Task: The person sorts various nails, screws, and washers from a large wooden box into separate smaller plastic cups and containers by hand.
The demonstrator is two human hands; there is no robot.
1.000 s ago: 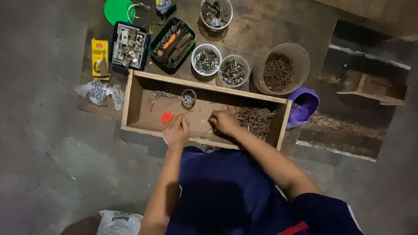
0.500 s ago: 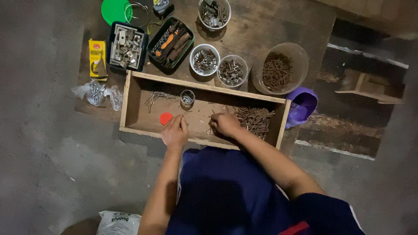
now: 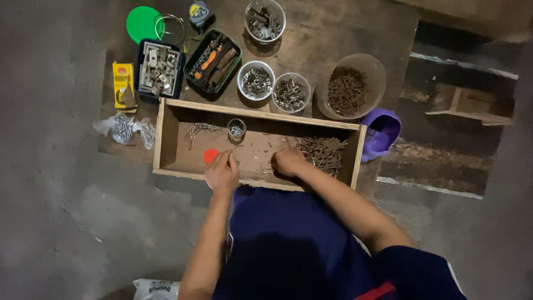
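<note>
- Head view gives us, at far left, a yellow box (image 3: 122, 84) lying on the wooden board (image 3: 344, 33), with a clear bag of nails (image 3: 123, 126) just below it.
- Next we see a green lid (image 3: 141, 23) at the top, a dark tray of metal brackets (image 3: 160, 69) under it, and a green-rimmed tray of tools (image 3: 214, 60) beside that.
- We find the long wooden box (image 3: 166, 133) below these trays; a loose bunch of thin nails (image 3: 201, 129) and a small glass jar (image 3: 236, 128) lie in its left half.
- Our left hand (image 3: 222, 172) rests over the near wall of the wooden box, fingers curled narrow, just beside a red cap (image 3: 210, 155); we cannot tell whether it pinches anything.
- Our right hand (image 3: 287, 161) sits on the floor of the wooden box, fingers bent down and close together at the edge of the pile of rusty screws (image 3: 322, 151); what it holds is hidden.
- Beyond the wooden box stand two small round tubs of bolts (image 3: 256, 79) and (image 3: 290, 92), then a big clear tub of rusty screws (image 3: 348, 86).
- At the right end we see a purple container (image 3: 382, 132) against the wooden box.
</note>
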